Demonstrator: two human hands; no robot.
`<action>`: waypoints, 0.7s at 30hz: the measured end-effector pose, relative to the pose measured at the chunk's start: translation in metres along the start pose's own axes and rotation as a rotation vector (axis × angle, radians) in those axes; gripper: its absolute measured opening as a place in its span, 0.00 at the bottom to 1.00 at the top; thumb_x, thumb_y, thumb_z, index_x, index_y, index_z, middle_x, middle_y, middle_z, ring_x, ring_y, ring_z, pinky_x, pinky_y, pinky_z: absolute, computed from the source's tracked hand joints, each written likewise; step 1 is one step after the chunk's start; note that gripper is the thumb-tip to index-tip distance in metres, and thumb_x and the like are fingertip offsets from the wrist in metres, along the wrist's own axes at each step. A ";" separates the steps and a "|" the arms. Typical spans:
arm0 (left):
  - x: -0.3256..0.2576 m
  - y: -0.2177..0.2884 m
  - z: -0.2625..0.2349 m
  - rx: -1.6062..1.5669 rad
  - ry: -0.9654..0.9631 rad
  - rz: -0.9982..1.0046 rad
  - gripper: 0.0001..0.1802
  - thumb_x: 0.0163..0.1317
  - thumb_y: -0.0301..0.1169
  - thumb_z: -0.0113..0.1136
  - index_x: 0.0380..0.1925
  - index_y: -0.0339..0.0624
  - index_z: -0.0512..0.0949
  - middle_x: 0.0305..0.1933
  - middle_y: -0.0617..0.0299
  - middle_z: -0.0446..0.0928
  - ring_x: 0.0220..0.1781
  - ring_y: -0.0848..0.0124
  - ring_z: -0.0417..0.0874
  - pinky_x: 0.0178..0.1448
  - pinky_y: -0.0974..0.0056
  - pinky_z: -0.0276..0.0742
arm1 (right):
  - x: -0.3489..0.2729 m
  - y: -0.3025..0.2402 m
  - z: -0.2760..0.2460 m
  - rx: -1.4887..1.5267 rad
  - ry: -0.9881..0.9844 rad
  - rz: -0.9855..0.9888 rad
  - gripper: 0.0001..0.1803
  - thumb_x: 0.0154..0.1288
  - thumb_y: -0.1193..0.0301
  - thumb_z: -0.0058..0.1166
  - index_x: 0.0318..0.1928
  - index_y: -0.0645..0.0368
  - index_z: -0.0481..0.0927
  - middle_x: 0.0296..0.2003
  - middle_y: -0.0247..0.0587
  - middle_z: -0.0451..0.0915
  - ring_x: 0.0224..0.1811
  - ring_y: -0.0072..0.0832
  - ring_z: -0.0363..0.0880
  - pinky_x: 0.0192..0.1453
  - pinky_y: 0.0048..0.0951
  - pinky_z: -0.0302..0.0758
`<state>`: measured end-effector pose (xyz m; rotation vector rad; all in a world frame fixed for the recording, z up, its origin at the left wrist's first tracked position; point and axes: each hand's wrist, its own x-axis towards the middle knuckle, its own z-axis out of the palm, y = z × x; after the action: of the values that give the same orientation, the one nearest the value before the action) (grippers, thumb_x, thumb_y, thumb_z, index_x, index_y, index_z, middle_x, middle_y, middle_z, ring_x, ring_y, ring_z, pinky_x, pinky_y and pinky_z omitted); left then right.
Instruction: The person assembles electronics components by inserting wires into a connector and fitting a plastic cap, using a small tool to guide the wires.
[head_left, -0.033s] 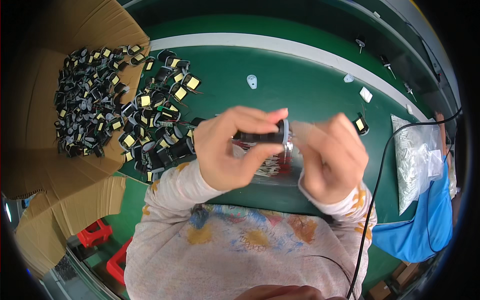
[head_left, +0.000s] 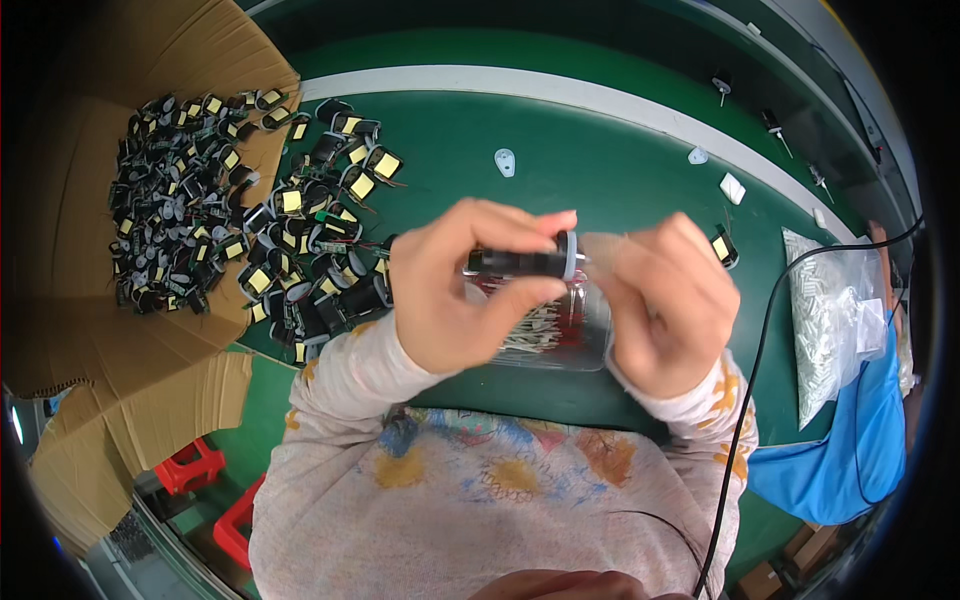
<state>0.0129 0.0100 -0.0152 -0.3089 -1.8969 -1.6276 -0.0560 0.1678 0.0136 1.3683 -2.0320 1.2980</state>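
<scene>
My left hand (head_left: pixel 445 290) is closed round a small black motor unit (head_left: pixel 515 263), held level with its light grey end cap pointing right. My right hand (head_left: pixel 675 300) is at that capped end, its fingers curled and pinched together. Motion smears its fingertips, so what they pinch cannot be made out. Below the hands sits a clear plastic tray (head_left: pixel 606 345) with small white pieces and red bits, partly covered by my hands.
On the left, a cardboard box (head_left: pixel 60 200) holds many similar units, and a pile of them (head_left: pixel 330 260) lies beside it. Right are a bag of white pieces (head_left: pixel 815 340), a black cable (head_left: pixel 765 345) and blue cloth (head_left: pixel 840 450). A grey plate (head_left: pixel 505 163) lies farther back.
My left hand and the motor unit have shifted slightly upward. My right hand has moved a little to the right, uncovering more of the tray's right side.
</scene>
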 end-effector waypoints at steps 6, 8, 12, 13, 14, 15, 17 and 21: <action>0.010 0.001 -0.015 -0.189 -0.102 -0.228 0.12 0.50 0.18 0.65 0.33 0.33 0.72 0.42 0.48 0.79 0.47 0.66 0.81 0.49 0.67 0.77 | 0.020 0.012 -0.010 0.184 -0.279 0.186 0.04 0.52 0.80 0.57 0.30 0.66 0.79 0.26 0.40 0.78 0.26 0.26 0.75 0.31 0.20 0.73; 0.011 0.002 -0.016 -0.203 -0.092 -0.259 0.13 0.50 0.19 0.65 0.34 0.33 0.71 0.44 0.45 0.78 0.47 0.67 0.80 0.52 0.66 0.75 | 0.021 0.011 -0.006 0.262 -0.223 0.263 0.04 0.53 0.79 0.57 0.31 0.65 0.79 0.26 0.40 0.79 0.26 0.27 0.77 0.30 0.20 0.73; 0.010 0.001 -0.016 -0.250 -0.053 -0.290 0.13 0.50 0.19 0.64 0.34 0.34 0.70 0.46 0.43 0.76 0.47 0.68 0.79 0.54 0.65 0.72 | 0.018 0.011 0.005 0.362 -0.117 0.398 0.04 0.57 0.77 0.57 0.32 0.65 0.80 0.27 0.41 0.80 0.28 0.25 0.80 0.30 0.21 0.75; 0.010 -0.001 -0.015 -0.250 -0.032 -0.266 0.13 0.50 0.19 0.64 0.34 0.34 0.70 0.46 0.43 0.76 0.47 0.68 0.79 0.53 0.65 0.72 | 0.016 0.012 0.010 0.394 -0.054 0.409 0.04 0.57 0.77 0.57 0.32 0.65 0.80 0.27 0.40 0.80 0.27 0.24 0.80 0.30 0.21 0.75; 0.010 -0.003 -0.015 -0.248 -0.025 -0.267 0.13 0.50 0.19 0.64 0.34 0.34 0.70 0.46 0.43 0.76 0.47 0.68 0.79 0.53 0.65 0.72 | 0.014 0.010 0.016 0.397 -0.060 0.407 0.04 0.57 0.77 0.57 0.32 0.65 0.80 0.27 0.40 0.80 0.27 0.24 0.80 0.30 0.21 0.75; 0.010 -0.005 -0.015 -0.224 0.009 -0.207 0.13 0.50 0.19 0.64 0.34 0.34 0.71 0.46 0.45 0.77 0.46 0.69 0.79 0.52 0.66 0.73 | 0.012 0.008 0.022 0.449 -0.010 0.464 0.04 0.58 0.76 0.56 0.32 0.66 0.80 0.27 0.40 0.80 0.27 0.23 0.79 0.29 0.20 0.75; 0.012 -0.008 -0.016 -0.192 0.056 -0.146 0.12 0.51 0.18 0.64 0.34 0.34 0.71 0.46 0.46 0.77 0.45 0.70 0.79 0.51 0.68 0.74 | 0.015 0.009 0.029 0.509 0.028 0.515 0.05 0.58 0.76 0.56 0.32 0.66 0.80 0.28 0.39 0.80 0.28 0.21 0.79 0.28 0.19 0.74; 0.027 -0.023 -0.040 -0.025 0.006 -0.230 0.16 0.54 0.23 0.61 0.42 0.33 0.70 0.50 0.47 0.74 0.52 0.64 0.76 0.57 0.63 0.69 | 0.031 0.038 0.048 0.569 -0.030 0.599 0.08 0.61 0.73 0.54 0.36 0.66 0.81 0.30 0.38 0.81 0.29 0.19 0.78 0.23 0.16 0.72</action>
<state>-0.0096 -0.0386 -0.0160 -0.0977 -1.9672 -1.7993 -0.0949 0.1154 -0.0076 0.9886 -2.2885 2.2571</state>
